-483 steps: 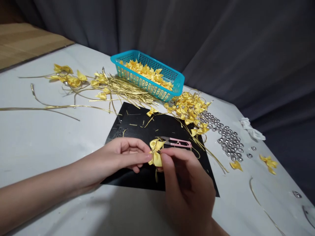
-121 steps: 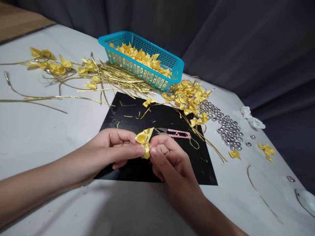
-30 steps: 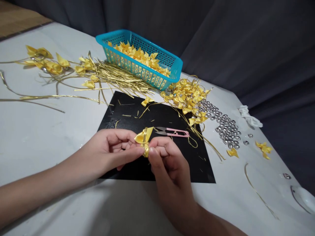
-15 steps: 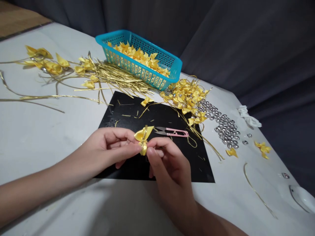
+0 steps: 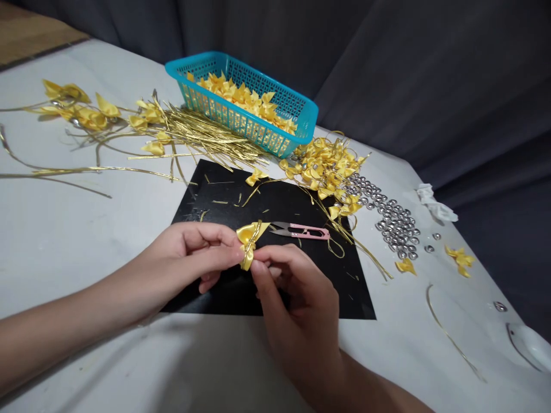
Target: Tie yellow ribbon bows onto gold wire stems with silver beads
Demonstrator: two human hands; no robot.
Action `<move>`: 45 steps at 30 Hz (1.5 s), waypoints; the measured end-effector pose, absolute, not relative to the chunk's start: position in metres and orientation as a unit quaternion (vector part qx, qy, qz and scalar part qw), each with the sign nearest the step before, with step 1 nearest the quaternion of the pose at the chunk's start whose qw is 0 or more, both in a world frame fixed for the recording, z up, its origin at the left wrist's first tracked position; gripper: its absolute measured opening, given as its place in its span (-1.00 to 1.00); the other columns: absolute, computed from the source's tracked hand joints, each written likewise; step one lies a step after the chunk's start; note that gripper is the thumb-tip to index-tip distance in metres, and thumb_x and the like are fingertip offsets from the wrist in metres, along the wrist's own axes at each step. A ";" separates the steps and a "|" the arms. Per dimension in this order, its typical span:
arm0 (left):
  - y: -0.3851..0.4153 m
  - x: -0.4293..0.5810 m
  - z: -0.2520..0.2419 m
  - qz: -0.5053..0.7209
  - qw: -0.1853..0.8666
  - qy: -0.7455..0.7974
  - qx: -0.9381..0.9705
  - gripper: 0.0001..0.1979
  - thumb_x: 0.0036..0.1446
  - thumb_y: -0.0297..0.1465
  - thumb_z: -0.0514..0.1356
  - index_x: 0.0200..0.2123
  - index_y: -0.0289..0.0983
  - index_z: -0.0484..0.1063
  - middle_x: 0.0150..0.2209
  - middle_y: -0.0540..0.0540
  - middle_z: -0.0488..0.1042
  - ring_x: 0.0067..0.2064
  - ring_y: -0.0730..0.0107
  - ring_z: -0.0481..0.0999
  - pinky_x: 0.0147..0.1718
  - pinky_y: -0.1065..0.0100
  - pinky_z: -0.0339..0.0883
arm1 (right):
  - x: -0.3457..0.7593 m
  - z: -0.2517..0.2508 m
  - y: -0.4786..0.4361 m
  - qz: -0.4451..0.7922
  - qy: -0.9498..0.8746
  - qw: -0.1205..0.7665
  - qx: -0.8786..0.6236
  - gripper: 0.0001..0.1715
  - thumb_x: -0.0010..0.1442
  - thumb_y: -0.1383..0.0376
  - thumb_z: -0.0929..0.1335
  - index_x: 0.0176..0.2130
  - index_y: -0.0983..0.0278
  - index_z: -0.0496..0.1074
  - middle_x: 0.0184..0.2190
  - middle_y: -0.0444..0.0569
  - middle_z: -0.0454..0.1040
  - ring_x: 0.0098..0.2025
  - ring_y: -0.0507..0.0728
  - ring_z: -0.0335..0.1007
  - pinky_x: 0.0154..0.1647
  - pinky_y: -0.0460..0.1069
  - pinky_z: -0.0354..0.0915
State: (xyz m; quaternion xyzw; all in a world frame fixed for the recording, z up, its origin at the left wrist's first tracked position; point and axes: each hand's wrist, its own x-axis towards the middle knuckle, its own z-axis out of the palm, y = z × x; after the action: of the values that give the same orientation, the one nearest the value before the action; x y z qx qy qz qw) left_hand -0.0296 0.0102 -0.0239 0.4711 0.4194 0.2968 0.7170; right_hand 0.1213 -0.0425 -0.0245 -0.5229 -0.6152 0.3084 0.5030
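Observation:
Between my two hands is a yellow satin ribbon bow [image 5: 247, 235] with gold cord [image 5: 251, 243] across its middle. My left hand [image 5: 202, 252] pinches the bow's left side between thumb and fingers. From the right, my right hand [image 5: 297, 292] is closed in a pinch at the bow's lower right edge, by the cord. Its fingertips partly hide what they grip. Both hands are above a black mat [image 5: 206, 198]. Just beyond my right hand lies a pair of pink-handled thread snips [image 5: 301, 230], blades pointing left.
A blue basket [image 5: 241, 112] of yellow bows stands at the back, beside a bundle of gold cords [image 5: 206, 135]. More bows with cord [image 5: 327, 166] are piled right of it. Several silver beads [image 5: 396, 226] lie further right. Cord scraps dot the mat.
The bow has tilted slightly, and its cord now slants rather than standing nearly upright. My right hand's fingertips have shifted a little left against it.

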 end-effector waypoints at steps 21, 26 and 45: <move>0.010 -0.030 -0.019 0.279 0.807 0.393 0.341 -0.72 -0.07 -0.33 0.30 -0.67 -0.28 0.31 -0.73 0.19 0.11 -0.66 0.66 -0.07 -0.74 0.69 -0.05 | 0.123 -0.025 -0.042 0.156 -0.695 0.481 -0.512 -0.84 0.14 0.54 0.29 -0.30 0.35 0.42 -0.53 -0.18 0.33 -0.57 -0.10 0.18 -0.58 -0.18 0.14; 0.010 -0.030 -0.020 0.281 0.790 0.403 0.368 -0.77 -0.09 -0.31 0.30 -0.65 -0.28 0.38 -0.73 0.18 0.12 -0.67 0.66 -0.07 -0.75 0.66 -0.11 | 0.123 -0.025 -0.043 0.172 -0.689 0.487 -0.508 -0.85 0.15 0.54 0.29 -0.30 0.35 0.41 -0.53 -0.19 0.30 -0.58 -0.11 0.15 -0.61 -0.19 0.12; 0.009 -0.030 -0.014 0.258 0.762 0.428 0.412 -0.82 -0.10 -0.35 0.28 -0.61 -0.30 0.39 -0.73 0.16 0.15 -0.67 0.65 -0.03 -0.72 0.59 -0.16 | 0.123 -0.023 -0.046 0.222 -0.666 0.496 -0.511 -0.84 0.16 0.52 0.28 -0.28 0.31 0.38 -0.53 -0.17 0.31 -0.58 -0.09 0.21 -0.63 -0.16 0.13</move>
State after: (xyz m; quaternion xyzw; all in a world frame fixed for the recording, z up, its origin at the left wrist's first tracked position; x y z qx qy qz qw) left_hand -0.0300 0.0091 -0.0138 0.4118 0.4283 0.2580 0.7619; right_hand 0.1229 -0.0460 -0.0229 -0.5114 -0.6656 0.2217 0.4963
